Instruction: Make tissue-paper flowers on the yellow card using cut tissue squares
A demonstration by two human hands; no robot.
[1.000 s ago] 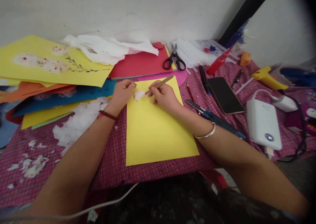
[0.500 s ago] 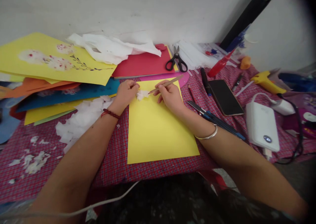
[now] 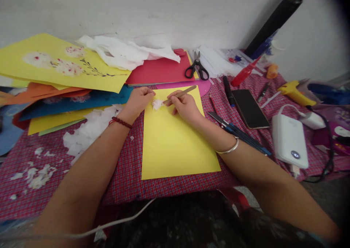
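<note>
A sheet of yellow paper [image 3: 177, 142] lies in front of me on the checked cloth. Near its top left is a small tuft of crumpled white tissue [image 3: 157, 104]. My right hand [image 3: 186, 107] grips a slim wooden pencil [image 3: 183, 92], its tip down at the right side of the tuft. At the sheet's upper left edge rests my left hand [image 3: 140, 100], thumb and fingertips pinched together just above the tuft; whatever they hold is too small to see. A heap of torn white tissue [image 3: 90, 129] lies beside my left forearm.
Left, a painted yellow sheet [image 3: 41, 73] tops stacked coloured papers. Black-handled scissors [image 3: 197, 67] lie behind the sheet. To the right are a utility knife [image 3: 218, 119], a phone [image 3: 250, 108], a red bottle [image 3: 244, 73], a yellow glue gun [image 3: 295, 93] and a white power bank [image 3: 290, 140].
The pencil has tilted and shifted slightly left with my right hand, its tip now closer to the tissue tuft. My left hand stays nearly in place. The whole view has shifted slightly.
</note>
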